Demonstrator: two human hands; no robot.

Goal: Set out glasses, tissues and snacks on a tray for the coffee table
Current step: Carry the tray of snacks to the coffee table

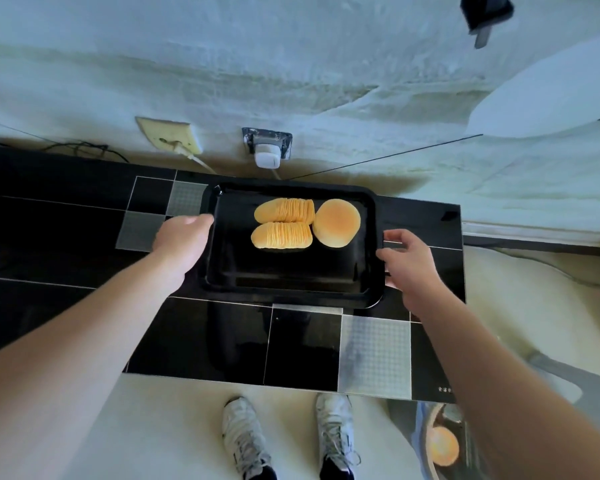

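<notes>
One black glossy rectangular tray [291, 292] with rounded corners, on dark tiled glass-like table [201, 341]. On far half of tray: two ridged stacks of round crackers [283, 223], one smooth round bun [336, 222] touching them on right. Left hand [182, 237] grasping left rim, fingers hidden under edge, probably curled. Right hand [407, 259] pinching right rim. Two white sneakers [291, 441] near, cut off

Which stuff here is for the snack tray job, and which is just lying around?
For the job:
black tray
two rows of crackers
round bun
left hand and right hand at the tray's sides

Just lying about:
white plug adapter
beige wall socket
orange ball near the floor
</notes>
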